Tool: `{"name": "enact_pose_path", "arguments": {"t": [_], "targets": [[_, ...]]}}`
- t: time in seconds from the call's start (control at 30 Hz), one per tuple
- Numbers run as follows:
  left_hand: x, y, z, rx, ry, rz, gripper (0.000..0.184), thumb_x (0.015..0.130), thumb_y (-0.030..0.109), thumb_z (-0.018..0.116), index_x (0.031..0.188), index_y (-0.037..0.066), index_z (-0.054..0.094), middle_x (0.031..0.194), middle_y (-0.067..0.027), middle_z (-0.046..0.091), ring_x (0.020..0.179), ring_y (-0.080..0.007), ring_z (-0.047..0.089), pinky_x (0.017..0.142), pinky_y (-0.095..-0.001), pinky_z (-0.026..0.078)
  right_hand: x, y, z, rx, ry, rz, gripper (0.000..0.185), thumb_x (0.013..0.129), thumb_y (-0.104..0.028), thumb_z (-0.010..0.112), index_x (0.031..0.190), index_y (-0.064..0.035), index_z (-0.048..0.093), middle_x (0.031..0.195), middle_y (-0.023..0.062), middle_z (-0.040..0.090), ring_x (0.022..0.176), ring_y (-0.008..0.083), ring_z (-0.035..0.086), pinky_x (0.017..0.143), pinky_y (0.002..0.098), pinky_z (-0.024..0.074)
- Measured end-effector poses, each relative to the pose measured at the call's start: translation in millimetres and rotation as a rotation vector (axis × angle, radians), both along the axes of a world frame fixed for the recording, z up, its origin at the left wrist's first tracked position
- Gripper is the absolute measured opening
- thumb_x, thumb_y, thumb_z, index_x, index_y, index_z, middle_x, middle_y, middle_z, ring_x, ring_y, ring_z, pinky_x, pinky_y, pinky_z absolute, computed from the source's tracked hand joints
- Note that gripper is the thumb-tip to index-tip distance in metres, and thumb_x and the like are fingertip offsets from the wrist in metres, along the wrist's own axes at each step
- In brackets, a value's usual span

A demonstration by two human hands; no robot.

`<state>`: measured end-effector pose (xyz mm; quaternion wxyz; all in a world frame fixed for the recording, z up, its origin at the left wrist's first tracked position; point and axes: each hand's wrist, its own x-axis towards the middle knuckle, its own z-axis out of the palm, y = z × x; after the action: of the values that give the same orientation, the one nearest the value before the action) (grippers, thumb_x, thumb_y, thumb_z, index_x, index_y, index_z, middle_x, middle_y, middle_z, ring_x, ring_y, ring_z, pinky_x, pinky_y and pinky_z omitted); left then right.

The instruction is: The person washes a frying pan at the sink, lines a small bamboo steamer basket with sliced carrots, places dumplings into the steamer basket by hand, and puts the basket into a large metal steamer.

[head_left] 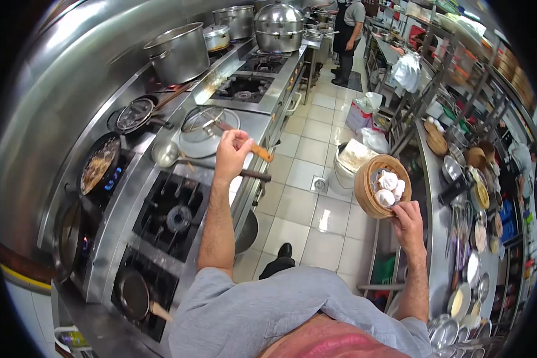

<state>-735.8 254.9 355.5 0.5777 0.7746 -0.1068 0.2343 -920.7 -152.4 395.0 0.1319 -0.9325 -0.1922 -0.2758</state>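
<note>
My right hand (408, 222) grips the near rim of a round bamboo steamer basket (369, 200), holding it tilted above the floor. Several white pleated buns (388, 180) sit inside on a pale liner. Over the stove edge, my left hand (231, 155) has its fingers curled at a wooden handle (262, 153) that sticks out past them. The handle lines up with a round wire or glass piece (201, 121) on the steel top; whether they are one utensil I cannot tell. A metal ladle (165, 153) lies close by, its dark handle passing under my left wrist.
Pans with food (99, 164) stand over blue flame at the left. A small frying pan (135, 292) sits on a near burner. Large pots (179, 56) line the back. A white bucket (342, 173) is on the tiled floor, utensils crowd the right counter, and another person (347, 36) stands ahead.
</note>
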Motion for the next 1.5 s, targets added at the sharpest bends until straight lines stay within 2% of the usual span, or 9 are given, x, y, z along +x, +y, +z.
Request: {"name": "enact_pose_path", "arguments": {"t": [0.2, 0.3, 0.47, 0.67, 0.93, 0.97, 1.07, 1.1, 1.5], "targets": [[188, -48, 33, 0.082, -0.009, -0.019, 0.021, 0.075, 0.014, 0.069, 0.089, 0.001, 0.059, 0.086, -0.0029, 0.052, 0.068, -0.0085, 0.050, 0.061, -0.0229, 0.043, 177, -24, 6, 0.022, -0.008, 0.035, 0.035, 0.058, 0.004, 0.069, 0.091, -0.0020, 0.058, 0.088, 0.0079, 0.055, 0.081, 0.0277, 0.050, 0.069, 0.0359, 0.0455], [274, -88, 43, 0.198, -0.112, -0.118, 0.023, 0.074, 0.015, 0.066, 0.089, 0.000, 0.058, 0.091, -0.0096, 0.052, 0.071, -0.0167, 0.052, 0.062, -0.0286, 0.046, 256, -40, 12, 0.027, 0.014, 0.033, 0.035, 0.058, 0.005, 0.068, 0.091, -0.0020, 0.058, 0.088, 0.0083, 0.055, 0.082, 0.0278, 0.050, 0.070, 0.0360, 0.0453], [403, -145, 50, 0.374, -0.101, -0.112, 0.026, 0.075, 0.019, 0.067, 0.092, 0.001, 0.058, 0.088, -0.0063, 0.051, 0.068, -0.0138, 0.050, 0.064, -0.0271, 0.045, 392, -85, 11, -0.015, -0.016, 0.097, 0.034, 0.058, 0.006, 0.066, 0.091, -0.0015, 0.057, 0.088, 0.0088, 0.054, 0.082, 0.0282, 0.050, 0.070, 0.0364, 0.0450], [521, -186, 72, 0.498, -0.003, -0.057, 0.031, 0.076, 0.022, 0.066, 0.099, 0.002, 0.057, 0.099, -0.0106, 0.051, 0.081, -0.0211, 0.055, 0.077, -0.0322, 0.047, 545, -141, 17, -0.035, -0.040, 0.193, 0.033, 0.059, 0.004, 0.067, 0.090, -0.0011, 0.057, 0.087, 0.0091, 0.054, 0.082, 0.0289, 0.050, 0.070, 0.0366, 0.0451], [725, -166, 103, 0.710, -0.077, 0.096, 0.036, 0.075, 0.022, 0.066, 0.103, 0.002, 0.058, 0.104, -0.0151, 0.053, 0.100, -0.0283, 0.053, 0.088, -0.0341, 0.043, 739, -179, 20, -0.070, -0.051, 0.215, 0.034, 0.058, 0.003, 0.067, 0.090, -0.0005, 0.058, 0.090, 0.0094, 0.054, 0.085, 0.0292, 0.051, 0.073, 0.0369, 0.0455], [759, -158, 101, 0.750, -0.243, 0.140, 0.035, 0.074, 0.022, 0.069, 0.101, 0.002, 0.059, 0.093, -0.0119, 0.053, 0.074, -0.0200, 0.054, 0.072, -0.0313, 0.047, 763, -180, 19, -0.067, -0.057, 0.218, 0.034, 0.058, 0.003, 0.067, 0.091, -0.0006, 0.058, 0.090, 0.0094, 0.054, 0.085, 0.0292, 0.051, 0.073, 0.0366, 0.0455], [844, -140, 122, 0.785, -0.261, 0.181, 0.037, 0.076, 0.023, 0.067, 0.105, 0.001, 0.059, 0.100, -0.0139, 0.055, 0.081, -0.0222, 0.057, 0.076, -0.0325, 0.047, 833, -177, 23, -0.091, -0.077, 0.208, 0.035, 0.057, 0.004, 0.067, 0.091, -0.0006, 0.059, 0.090, 0.0090, 0.054, 0.085, 0.0288, 0.051, 0.074, 0.0359, 0.0455], [869, -137, 134, 0.769, -0.141, 0.167, 0.041, 0.077, 0.026, 0.065, 0.109, 0.002, 0.056, 0.111, -0.0163, 0.052, 0.104, -0.0300, 0.052, 0.091, -0.0360, 0.041, 855, -173, 28, -0.095, -0.073, 0.204, 0.035, 0.057, 0.003, 0.067, 0.091, -0.0005, 0.059, 0.090, 0.0089, 0.054, 0.085, 0.0286, 0.051, 0.074, 0.0360, 0.0454], [1170, -122, 196, 0.934, -0.188, 0.339, 0.049, 0.080, 0.032, 0.059, 0.119, 0.003, 0.053, 0.117, -0.0216, 0.052, 0.110, -0.0331, 0.050, 0.093, -0.0401, 0.041, 1101, -163, 60, -0.114, -0.088, 0.217, 0.034, 0.059, -0.002, 0.069, 0.091, -0.0012, 0.059, 0.087, 0.0077, 0.055, 0.081, 0.0272, 0.052, 0.069, 0.0348, 0.0456]]}}
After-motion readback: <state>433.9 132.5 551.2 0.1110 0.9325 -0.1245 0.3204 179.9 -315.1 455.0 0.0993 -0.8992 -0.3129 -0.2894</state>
